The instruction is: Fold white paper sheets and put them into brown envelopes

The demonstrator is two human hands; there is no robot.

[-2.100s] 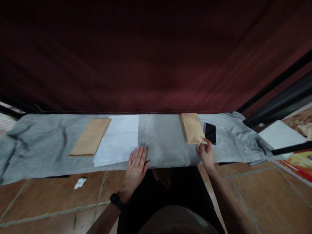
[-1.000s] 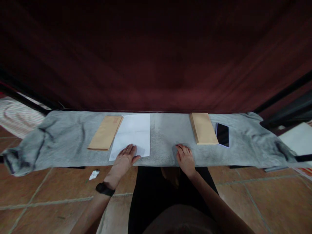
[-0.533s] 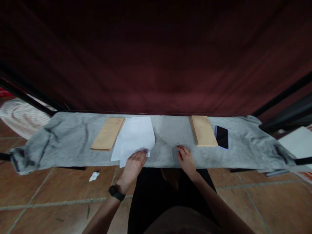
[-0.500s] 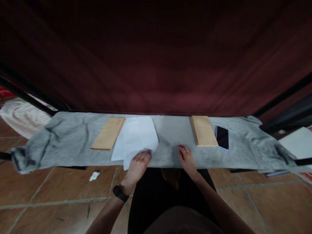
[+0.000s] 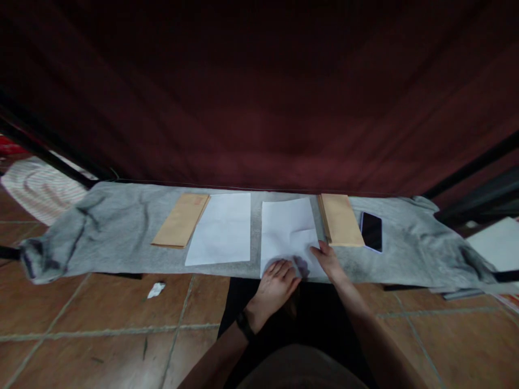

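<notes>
A single white sheet of paper lies in front of me, slightly creased, with its near part lifted a little. My left hand is at its near edge, fingers curled on the paper and the thumb hidden under or behind it. At the right edge my right hand pinches the same sheet between thumb and fingers. To the left is more white paper, flat, partly touching a brown envelope stack. A second stack of brown envelopes sits just right of the sheet.
A phone with a pale purple edge lies right of the envelopes. Grey cloth covers the narrow table. A dark red curtain hangs behind it. A crumpled white scrap is on the tiled floor.
The top sheet has come off the white paper on the left and moved right, in front of me. My left hand travelled with it; my right hand moved right and took its edge.
</notes>
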